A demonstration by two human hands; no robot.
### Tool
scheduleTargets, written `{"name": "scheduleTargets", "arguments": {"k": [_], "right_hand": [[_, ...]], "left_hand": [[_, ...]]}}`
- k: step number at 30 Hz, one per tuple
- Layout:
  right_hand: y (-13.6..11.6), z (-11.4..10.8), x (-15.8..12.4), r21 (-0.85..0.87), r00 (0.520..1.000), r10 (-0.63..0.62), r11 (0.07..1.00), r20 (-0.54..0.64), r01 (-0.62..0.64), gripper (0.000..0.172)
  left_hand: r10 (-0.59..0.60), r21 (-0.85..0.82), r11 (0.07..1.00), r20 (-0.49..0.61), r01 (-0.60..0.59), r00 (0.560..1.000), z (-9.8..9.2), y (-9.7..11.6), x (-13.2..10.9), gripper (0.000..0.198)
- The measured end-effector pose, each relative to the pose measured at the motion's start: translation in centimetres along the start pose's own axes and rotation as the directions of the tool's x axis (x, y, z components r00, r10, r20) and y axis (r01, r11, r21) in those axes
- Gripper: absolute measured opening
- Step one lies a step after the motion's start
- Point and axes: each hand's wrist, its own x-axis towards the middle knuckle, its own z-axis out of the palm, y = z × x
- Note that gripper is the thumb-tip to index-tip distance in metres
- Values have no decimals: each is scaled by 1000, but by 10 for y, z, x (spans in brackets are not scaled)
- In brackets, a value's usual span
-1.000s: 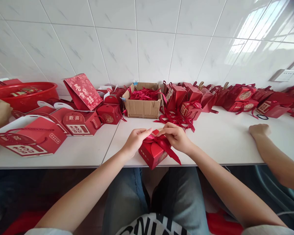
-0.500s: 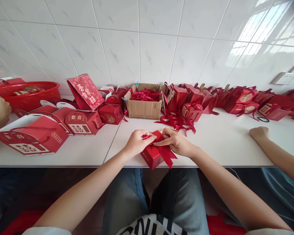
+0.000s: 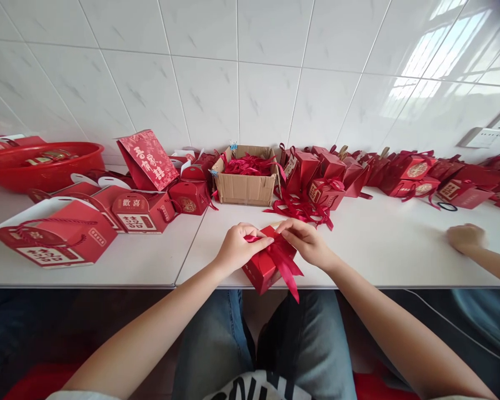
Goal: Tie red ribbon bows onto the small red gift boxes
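Observation:
A small red gift box (image 3: pixel 261 272) sits at the table's front edge between my hands. Red ribbon (image 3: pixel 285 264) crosses its top, and its loose tails hang over the near right side. My left hand (image 3: pixel 244 247) pinches a loop of the ribbon between thumb and fingers at the box's left. From the right, my right hand (image 3: pixel 304 240) has thumb and forefinger closed on the ribbon at the knot. The fingers partly hide the knot itself.
Behind the gift box stand a cardboard carton (image 3: pixel 245 189) of red ribbons and a loose ribbon heap (image 3: pixel 302 210). Red boxes (image 3: pixel 141 214) line the left, with a red basin (image 3: pixel 8 166) beyond. More boxes (image 3: pixel 412 172) fill the back right. Another person's hand (image 3: pixel 466 238) rests at right.
My left thumb has shifted right towards the knot. My right forefinger has drawn back from across the bow, and the ribbon tails hang lower. The other person's right-side hand moved right; the left-side hand left view.

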Motion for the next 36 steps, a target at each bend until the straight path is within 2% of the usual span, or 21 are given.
{"name": "scheduleTargets", "arguments": {"k": [1, 3, 6, 15, 20, 22, 25, 27, 29, 31, 33, 34, 36], "right_hand": [[1, 2, 1, 73, 997, 56, 996, -56, -52, 12], [2, 5, 2, 185, 983, 130, 977, -129, -105, 15], [5, 9, 5, 244, 971, 164, 962, -172, -119, 21], [12, 6, 6, 208, 975, 149, 972, -167, -113, 26], [15, 7, 5, 76, 971, 116, 992, -207, -102, 23], [14, 8, 5, 59, 974, 110, 993, -200, -100, 21], [10, 6, 5, 115, 979, 136, 986, -152, -120, 20], [6, 3, 4, 123, 972, 169, 981, -162, -150, 21], [2, -2, 2, 99, 960, 194, 979, -204, -177, 22], [1, -10, -1, 89, 953, 206, 978, -221, -191, 20], [4, -19, -7, 108, 960, 213, 975, -183, -196, 19], [6, -23, -10, 125, 967, 217, 972, -131, -201, 24], [13, -29, -16, 155, 975, 215, 963, 57, -222, 47]], "left_hand": [[18, 27, 999, -14, -18, 1000, 1, -1, 0, 27], [39, 54, 998, -40, -37, 998, 2, -2, 1, 31], [56, 46, 998, -52, -53, 997, 2, -4, 1, 38], [48, 29, 998, -33, -47, 998, 0, -4, -1, 40], [48, 12, 999, -44, -48, 998, 1, -3, -1, 40], [23, -41, 999, -29, -24, 999, 0, -1, -1, 38], [-41, -232, 971, 68, 56, 997, -2, 2, -1, 35], [-69, -347, 932, 123, 108, 990, -5, 3, -2, 40], [-61, -399, 911, 119, 104, 991, -8, 3, -3, 46], [-22, -401, 915, 60, 44, 998, -12, -1, -5, 49], [12, -385, 923, -30, -23, 999, -14, -6, -9, 45], [15, -389, 920, -72, -42, 997, -14, -9, -11, 41], [-6, -437, 898, -131, -52, 991, -12, -16, -18, 36]]}}
